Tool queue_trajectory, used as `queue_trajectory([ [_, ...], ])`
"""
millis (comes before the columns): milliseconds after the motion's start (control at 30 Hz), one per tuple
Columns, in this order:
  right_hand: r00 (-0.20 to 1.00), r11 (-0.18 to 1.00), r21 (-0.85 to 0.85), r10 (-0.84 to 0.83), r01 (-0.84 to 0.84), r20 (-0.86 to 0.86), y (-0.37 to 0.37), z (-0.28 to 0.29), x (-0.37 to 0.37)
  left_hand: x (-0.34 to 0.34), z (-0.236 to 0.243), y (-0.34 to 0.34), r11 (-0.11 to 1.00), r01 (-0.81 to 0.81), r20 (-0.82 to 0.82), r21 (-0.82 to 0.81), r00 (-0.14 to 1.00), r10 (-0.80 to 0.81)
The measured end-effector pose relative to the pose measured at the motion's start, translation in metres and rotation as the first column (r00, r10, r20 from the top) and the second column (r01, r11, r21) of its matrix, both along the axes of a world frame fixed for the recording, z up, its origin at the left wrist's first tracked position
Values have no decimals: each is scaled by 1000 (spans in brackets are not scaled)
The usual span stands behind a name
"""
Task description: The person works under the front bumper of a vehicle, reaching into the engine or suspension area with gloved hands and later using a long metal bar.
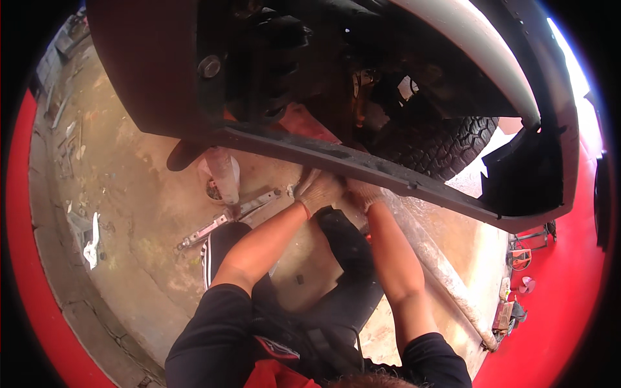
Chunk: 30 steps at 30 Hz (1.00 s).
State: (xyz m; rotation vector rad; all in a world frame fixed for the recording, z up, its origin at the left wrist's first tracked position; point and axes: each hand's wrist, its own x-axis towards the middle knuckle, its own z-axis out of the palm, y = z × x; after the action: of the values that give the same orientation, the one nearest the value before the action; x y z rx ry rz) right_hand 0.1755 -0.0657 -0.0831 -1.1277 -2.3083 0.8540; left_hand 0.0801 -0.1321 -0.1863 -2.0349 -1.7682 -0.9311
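Both of my hands are in light knitted work gloves, close together under the lower edge of a dark vehicle bumper point(362, 165). My left hand point(321, 192) looks closed, with its fingertips partly hidden; whatever it grips I cannot make out. Close beside it is my right hand point(363, 194), its fingers covered by the bumper edge. Above them the underside of the vehicle is in deep shadow, and a knobbly tyre point(459, 145) shows behind the bumper. Near my left hand a metal bracket-like bar point(223, 223) lies on the floor.
A cloudy plastic container point(222, 174) stands left of my hands. Along my right runs a long pale pole point(446, 275). A white scrap point(92, 242) lies far left on the stained concrete floor point(142, 258). Several tools and small parts point(508, 313) sit by the red wall point(559, 294).
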Motion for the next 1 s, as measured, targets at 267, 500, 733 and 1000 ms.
queue_trajectory([
  [267,990,919,390,-99,54,96,37,52,86,-39,31,-2,943,240,-175,229,964,-202],
  [500,858,804,590,-349,67,378,8,146,58,-64,80,-35,982,185,118,40,975,-188],
  [733,864,675,737,-398,49,307,14,180,55,-66,68,-25,972,234,219,17,948,-232],
  [1000,880,547,832,-438,96,186,14,200,66,-78,74,-37,990,140,-10,5,990,-140],
])
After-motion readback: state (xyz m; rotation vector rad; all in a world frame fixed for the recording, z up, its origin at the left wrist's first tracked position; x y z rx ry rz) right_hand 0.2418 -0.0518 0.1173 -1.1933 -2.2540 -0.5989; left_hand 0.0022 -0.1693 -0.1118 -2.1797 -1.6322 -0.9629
